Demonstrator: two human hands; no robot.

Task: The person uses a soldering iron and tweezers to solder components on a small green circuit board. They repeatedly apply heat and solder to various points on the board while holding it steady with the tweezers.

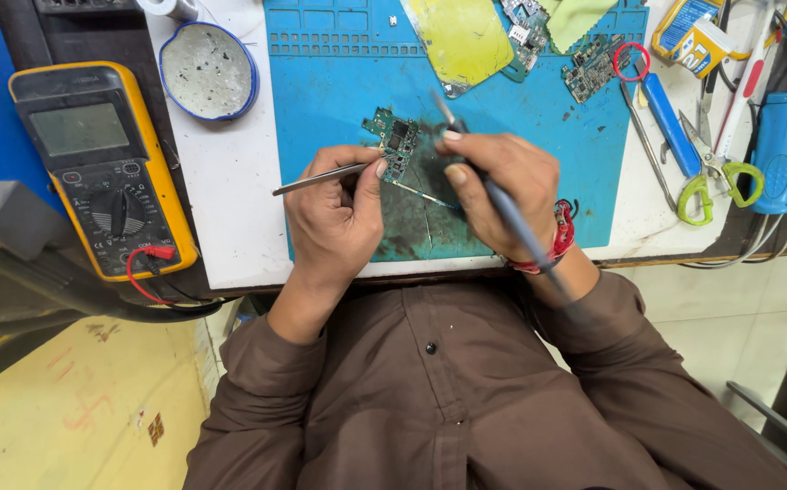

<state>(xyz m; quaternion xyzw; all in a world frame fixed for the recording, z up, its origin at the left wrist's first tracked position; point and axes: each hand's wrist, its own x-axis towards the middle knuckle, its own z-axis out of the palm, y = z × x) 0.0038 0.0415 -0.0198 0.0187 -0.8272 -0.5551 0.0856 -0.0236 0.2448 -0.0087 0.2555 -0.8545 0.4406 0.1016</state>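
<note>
Head view showed us bent over a white surface [221, 218], with the blue work mat [339, 109] filling the upper middle of the frame and the yellow multimeter [103, 163] at left. Our right hand [502, 195], at centre, had its fingers clamped on a soldering iron [511, 213] whose tip pointed up and left toward the small green circuit board [393, 141]. Our left hand [334, 218], just left of it, had its fingers pinched together on metal tweezers [321, 177] whose points met the board's lower edge. That board lay on the mat just above both hands. We judged that steady wrists resting on the surface, and a brief, light touch of the tip, would serve best.
</note>
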